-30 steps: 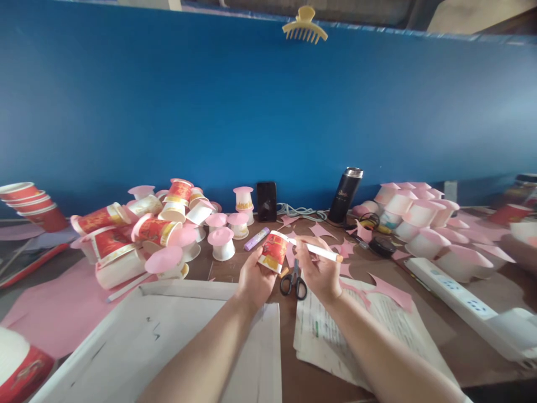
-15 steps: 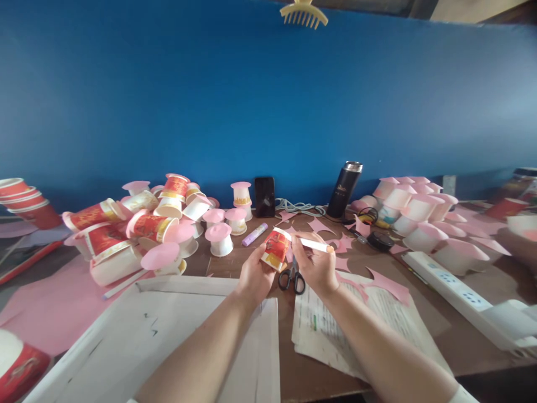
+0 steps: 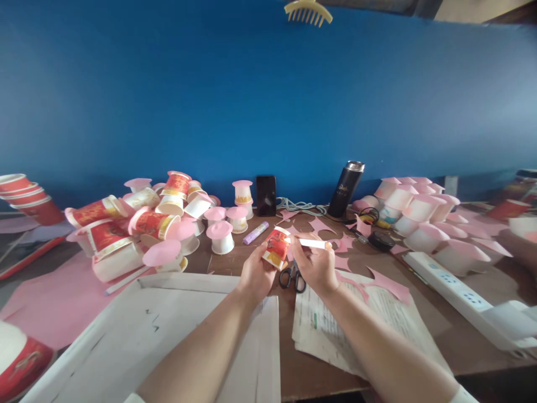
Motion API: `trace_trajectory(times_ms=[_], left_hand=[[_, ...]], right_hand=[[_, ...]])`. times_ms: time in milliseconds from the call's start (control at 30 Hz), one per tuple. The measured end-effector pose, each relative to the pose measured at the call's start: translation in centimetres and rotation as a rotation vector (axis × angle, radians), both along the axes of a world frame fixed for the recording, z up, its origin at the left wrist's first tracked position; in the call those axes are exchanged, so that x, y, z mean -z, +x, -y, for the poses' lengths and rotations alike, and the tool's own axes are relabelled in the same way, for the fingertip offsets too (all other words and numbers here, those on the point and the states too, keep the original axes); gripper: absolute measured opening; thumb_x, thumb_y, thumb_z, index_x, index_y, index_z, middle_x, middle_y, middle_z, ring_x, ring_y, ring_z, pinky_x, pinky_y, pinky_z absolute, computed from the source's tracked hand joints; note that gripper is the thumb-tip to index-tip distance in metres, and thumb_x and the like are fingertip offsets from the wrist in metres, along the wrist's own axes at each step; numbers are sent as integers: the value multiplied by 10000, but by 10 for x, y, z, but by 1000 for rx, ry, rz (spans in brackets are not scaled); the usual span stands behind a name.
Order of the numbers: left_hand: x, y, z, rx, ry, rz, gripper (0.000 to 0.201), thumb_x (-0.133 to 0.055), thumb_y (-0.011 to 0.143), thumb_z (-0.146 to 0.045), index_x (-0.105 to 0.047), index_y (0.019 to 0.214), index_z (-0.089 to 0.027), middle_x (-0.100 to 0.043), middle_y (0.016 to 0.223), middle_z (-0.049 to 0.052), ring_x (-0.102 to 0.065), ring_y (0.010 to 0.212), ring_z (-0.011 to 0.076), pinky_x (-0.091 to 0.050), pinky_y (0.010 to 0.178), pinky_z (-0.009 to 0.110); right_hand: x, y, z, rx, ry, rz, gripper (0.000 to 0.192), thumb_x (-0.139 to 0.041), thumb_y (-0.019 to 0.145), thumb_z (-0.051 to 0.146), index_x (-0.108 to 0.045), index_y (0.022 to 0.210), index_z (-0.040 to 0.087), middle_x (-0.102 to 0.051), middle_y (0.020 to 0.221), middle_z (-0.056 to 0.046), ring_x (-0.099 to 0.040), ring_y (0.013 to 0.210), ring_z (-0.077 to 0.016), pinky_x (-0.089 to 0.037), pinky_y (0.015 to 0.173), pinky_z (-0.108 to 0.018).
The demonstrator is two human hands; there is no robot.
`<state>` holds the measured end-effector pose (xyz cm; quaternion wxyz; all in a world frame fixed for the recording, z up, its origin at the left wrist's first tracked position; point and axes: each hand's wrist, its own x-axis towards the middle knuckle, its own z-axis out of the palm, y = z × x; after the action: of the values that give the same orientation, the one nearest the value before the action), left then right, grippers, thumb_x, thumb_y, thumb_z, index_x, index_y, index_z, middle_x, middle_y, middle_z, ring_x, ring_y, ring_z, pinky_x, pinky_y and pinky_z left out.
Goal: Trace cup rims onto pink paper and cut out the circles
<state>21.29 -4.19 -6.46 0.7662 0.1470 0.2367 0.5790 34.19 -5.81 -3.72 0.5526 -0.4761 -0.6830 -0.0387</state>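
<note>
My left hand (image 3: 257, 275) is wrapped round a red paper cup (image 3: 276, 248) with gold and white bands, held tilted above the table. My right hand (image 3: 318, 267) grips a slim white glue stick (image 3: 311, 243) close to the cup's right end; whether its tip touches the cup cannot be made out. Just under the hands lie black-handled scissors (image 3: 292, 279), partly hidden. A purple tube (image 3: 255, 233) rests behind the left hand. Beyond it stand several small paper cups with pink paper discs on them, such as one white cup (image 3: 222, 244).
Piles of disc-topped cups (image 3: 153, 225) sit left and more white ones (image 3: 422, 207) right. A phone (image 3: 265, 195) and black flask (image 3: 346, 189) stand against the blue wall. Pink scraps (image 3: 388, 286), printed sheets (image 3: 331, 330), a white board (image 3: 201, 336) and a power strip (image 3: 451, 288) surround the hands.
The view has shifted slightly. Both hands keep their hold on the cup and the glue stick, which has tilted a little closer to level.
</note>
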Motion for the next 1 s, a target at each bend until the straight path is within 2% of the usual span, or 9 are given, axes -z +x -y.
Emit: trace_trajectory(times_ms=[267, 567, 800, 1000], left_hand=[[2, -1, -1, 11, 12, 6, 235, -553, 840, -226, -655, 1012, -103, -701, 975, 99, -657, 835, 193, -501, 784, 309], [1, 0, 4, 38, 40, -38, 187, -570, 823, -216, -660, 950, -112, -707, 939, 91, -660, 837, 196, -487, 797, 306], [-4, 0, 5, 29, 17, -51, 198, -559, 828, -221, -656, 956, -106, -704, 940, 98, -659, 828, 199, -493, 787, 312], [-1, -3, 1, 33, 3, 1, 235, -556, 838, -234, -642, 1017, -109, -698, 979, 104, -660, 851, 204, -503, 794, 322]], right_hand=[[0, -1, 0, -29, -13, -26, 152, -533, 869, 258, -661, 816, 196, -698, 778, -38, -664, 744, -178, -505, 737, -284], [2, 0, 0, -53, -21, -41, 171, -513, 884, 273, -670, 926, 217, -709, 901, -51, -661, 861, -199, -509, 809, -328], [2, -1, -1, -5, -17, -27, 165, -523, 878, 291, -669, 889, 216, -712, 858, -49, -671, 802, -198, -524, 776, -330], [3, 0, 0, -17, -35, -28, 157, -529, 872, 285, -665, 856, 208, -698, 804, -45, -667, 770, -196, -520, 737, -311]])
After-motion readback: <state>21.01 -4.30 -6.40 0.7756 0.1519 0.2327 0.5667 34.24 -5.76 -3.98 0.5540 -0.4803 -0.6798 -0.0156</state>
